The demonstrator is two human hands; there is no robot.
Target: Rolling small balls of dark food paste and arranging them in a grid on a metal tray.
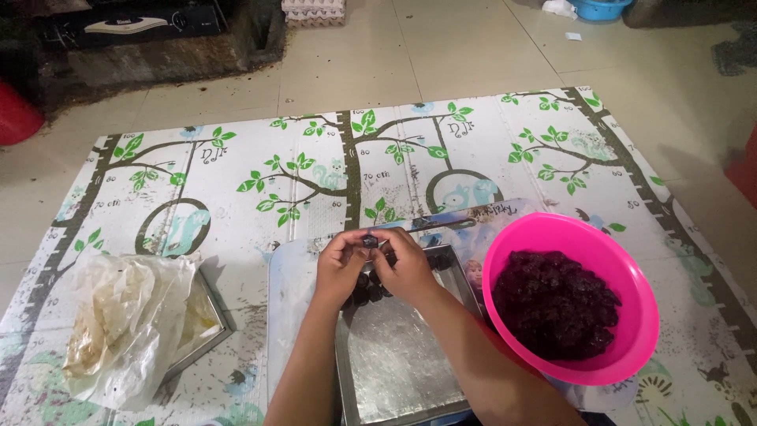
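**Two hands pinched on one dark lump above a metal tray**

Two hands are held together over the far end of a rectangular metal tray point(398, 363), which serves as the landmark. The left hand point(341, 264) and the right hand point(406, 264) are both curled, and a small dark lump point(369, 241) is gripped between their fingertips, just above the tray's far edge. Only the top of the lump is seen; the rest is covered by the fingers, so its full shape cannot be made out.

A few dark balls point(369, 290) are laid in the tray's far end, partly hidden beneath the hands, so their number cannot be told. The tray's near end is bare and shiny, and its near edge is cut off by the bottom of the frame, as are both forearms.

Just right of the tray, a pink plastic bowl point(631, 276) is filled with a dark purple-black mass point(556, 304); whether it is made of separate pieces is hard to tell. Well left of the tray, a second metal tray point(206, 319) is mostly buried under a crumpled, stained plastic sheet point(126, 315). A pale board point(290, 276) is seen under the landmark tray, largely covered by it. Everything is set on a play mat point(315, 158) printed with green-leaved trees. Beyond the mat, a red object at the left edge is cut off.
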